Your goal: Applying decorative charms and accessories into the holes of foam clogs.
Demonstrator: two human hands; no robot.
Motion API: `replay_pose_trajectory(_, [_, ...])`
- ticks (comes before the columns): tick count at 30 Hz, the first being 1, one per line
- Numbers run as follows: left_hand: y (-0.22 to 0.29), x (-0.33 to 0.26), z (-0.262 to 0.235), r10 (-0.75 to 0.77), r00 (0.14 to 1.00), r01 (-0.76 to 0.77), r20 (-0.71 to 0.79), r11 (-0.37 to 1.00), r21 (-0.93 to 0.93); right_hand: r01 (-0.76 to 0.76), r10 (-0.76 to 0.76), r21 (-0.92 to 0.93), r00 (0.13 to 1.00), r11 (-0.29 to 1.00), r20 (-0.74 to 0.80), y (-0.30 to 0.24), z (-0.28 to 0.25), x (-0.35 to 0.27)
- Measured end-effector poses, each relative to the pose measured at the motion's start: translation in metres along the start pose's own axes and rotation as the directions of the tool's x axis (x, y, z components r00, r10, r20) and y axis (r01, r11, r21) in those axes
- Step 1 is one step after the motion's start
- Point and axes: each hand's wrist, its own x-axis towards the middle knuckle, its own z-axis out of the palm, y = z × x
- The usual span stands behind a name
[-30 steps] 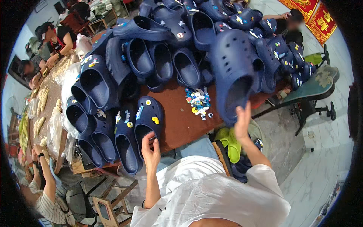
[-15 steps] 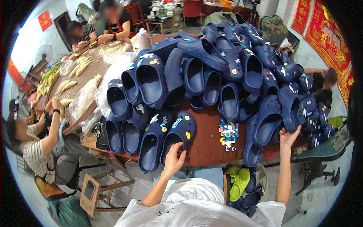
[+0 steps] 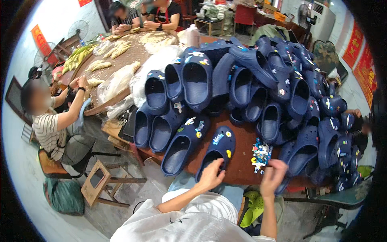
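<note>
A navy clog (image 3: 226,143) with flower and letter charms on its toe lies at the table's front edge. My left hand (image 3: 211,176) grips it at the heel opening, thumb and fingers closed over the rim. Left of it lies another navy clog (image 3: 177,155) with similar charms, its heel angled toward the left. My right hand (image 3: 273,179) hovers just in front of a small heap of colourful shoe charms (image 3: 261,153); its fingers are blurred but look loosely bent and apart, with nothing visible in them.
A large pile of navy clogs (image 3: 242,80) covers the table (image 3: 242,165). Lime-green clogs (image 3: 253,207) sit below its edge. A wooden stool (image 3: 96,183) stands at the lower left. People work around a round tray (image 3: 121,64) of peeled corn at the left.
My right hand has left the clogs at the right and come toward the charm heap. The clog at my left hand now lies farther from its neighbour. The view has shifted left.
</note>
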Motion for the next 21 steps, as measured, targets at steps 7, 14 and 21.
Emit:
replay_pose_trajectory(7, [0.028,0.009,-0.024,0.12,0.989,-0.125,-0.082,0.99,-0.065,-0.245,0.166,0.218,0.93,0.945,0.329,-0.022,0.115,0.028])
replay_pose_trajectory(14, [0.005,0.051,-0.031,0.14,0.939,-0.063,-0.313,0.968,0.245,-0.383,0.288,0.156,0.859,0.911,0.424,-0.003,0.135,0.029])
replay_pose_trajectory(21, [-0.002,0.057,-0.02,-0.181,0.974,0.182,-0.135,0.983,-0.01,-0.403,0.391,-0.065,0.821,0.913,0.415,0.0,0.124,0.009])
